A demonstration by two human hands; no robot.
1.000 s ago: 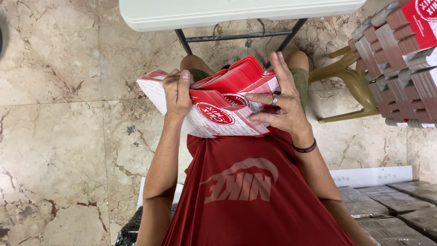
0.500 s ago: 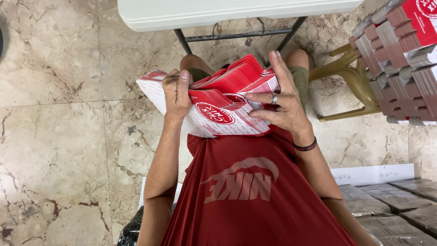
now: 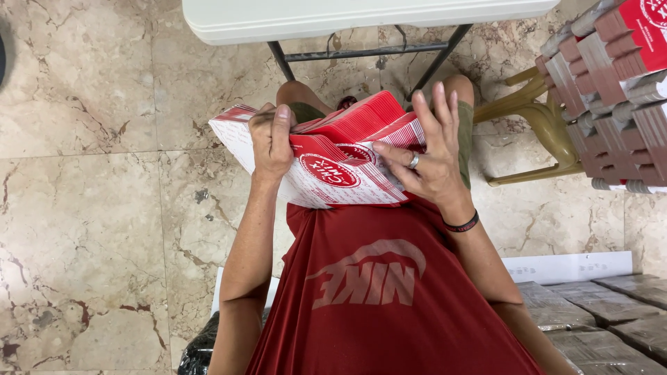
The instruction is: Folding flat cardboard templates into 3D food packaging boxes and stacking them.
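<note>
Head view, looking straight down my red shirt [image 3: 375, 298]: I hold a thick stack of flat red-and-white cartons [image 3: 333, 160] against my lap, above my knees. My left hand [image 3: 271, 142] is clamped on the stack's left edge, thumb on top and fingers curled round the side, so the stack is pinched firmly there. My right hand [image 3: 427, 156] lies on the right part of the stack with fingers spread wide and upright, thumb pressing on the top sheet; it steadies and fans the cartons, not closed round them. The upper edges of the cartons are splayed open like pages, so I judge the sorting or counting to be midway: some sheets are parted, the bulk is still squared together under my palms. Beyond my knees stands the white folding table [image 3: 361, 17], its near edge just past the stack, dark legs beneath it. Toward the right edge of the floor, more bundles of folded cartons [image 3: 611, 90] are heaped over a yellowish plastic chair [image 3: 535, 132], and wrapped packs [image 3: 597, 312] lie by my right elbow.
</note>
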